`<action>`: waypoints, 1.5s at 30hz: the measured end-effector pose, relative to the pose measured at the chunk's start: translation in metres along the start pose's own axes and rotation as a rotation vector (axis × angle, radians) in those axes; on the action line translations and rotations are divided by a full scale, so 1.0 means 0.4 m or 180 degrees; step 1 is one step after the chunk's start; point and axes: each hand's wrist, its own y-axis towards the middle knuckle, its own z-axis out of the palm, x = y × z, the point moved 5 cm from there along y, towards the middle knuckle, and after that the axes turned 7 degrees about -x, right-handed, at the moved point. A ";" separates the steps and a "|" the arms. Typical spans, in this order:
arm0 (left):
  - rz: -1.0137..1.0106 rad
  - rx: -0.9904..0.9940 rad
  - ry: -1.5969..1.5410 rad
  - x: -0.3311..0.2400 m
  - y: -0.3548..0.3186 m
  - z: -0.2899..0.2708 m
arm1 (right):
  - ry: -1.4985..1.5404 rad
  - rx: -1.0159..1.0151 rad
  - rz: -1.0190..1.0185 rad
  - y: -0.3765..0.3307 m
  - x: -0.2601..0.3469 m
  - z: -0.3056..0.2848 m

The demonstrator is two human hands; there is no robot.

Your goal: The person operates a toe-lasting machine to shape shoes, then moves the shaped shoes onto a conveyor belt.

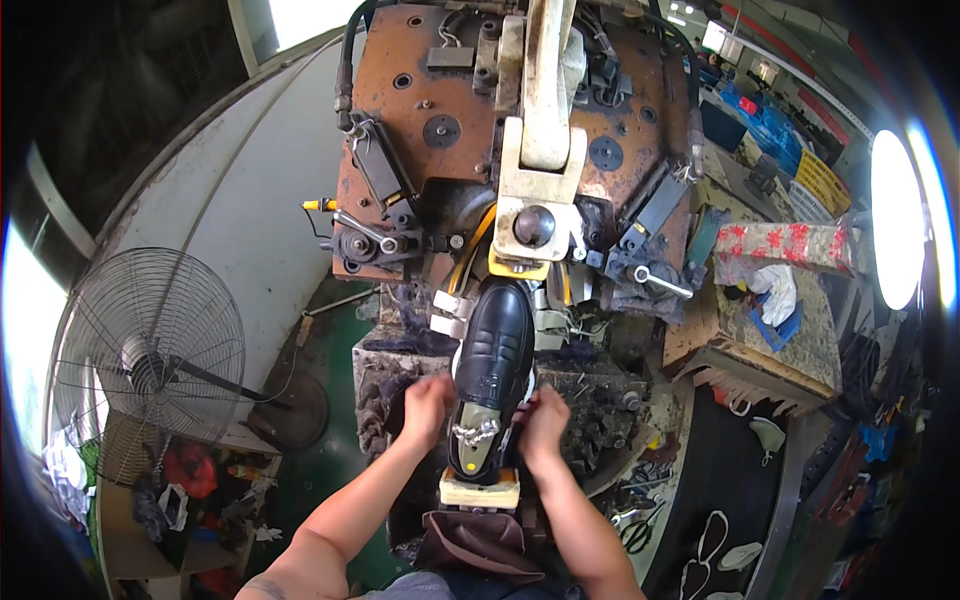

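Note:
A black shoe upper [497,335] on a last lies lengthwise under the machine's front, its toe beneath a yellow-edged clamp [520,262]. At the near end a metal plate [478,428] shows on the last, with a pale chain across it. Below that end is a cream-coloured block [480,490]. My left hand [428,408] is curled close to the shoe's left side; what its fingers hold, if anything, is hidden. On the opposite side my right hand [545,425] is closed, fingertips at the upper's lower edge.
A rusty brown machine [440,90] with a white arm [545,90] rises ahead. A wire-caged fan [150,365] stands at left. To the right are a worn wooden table [790,340] and a dark conveyor belt [735,480]. Scissors [637,533] lie near it.

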 end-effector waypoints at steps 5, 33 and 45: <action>0.0624 0.1981 0.2141 0.266 -0.159 -0.162 | -0.0450 0.0077 0.0093 0.027 0.010 -0.129; 0.0427 0.2359 0.0890 -0.184 -0.669 0.550 | -0.0184 0.2219 -0.0394 -0.406 0.275 -0.499; 0.0420 0.5525 0.2371 0.813 -1.410 1.036 | -0.1479 -0.2732 -0.1616 -0.659 0.165 -1.561</action>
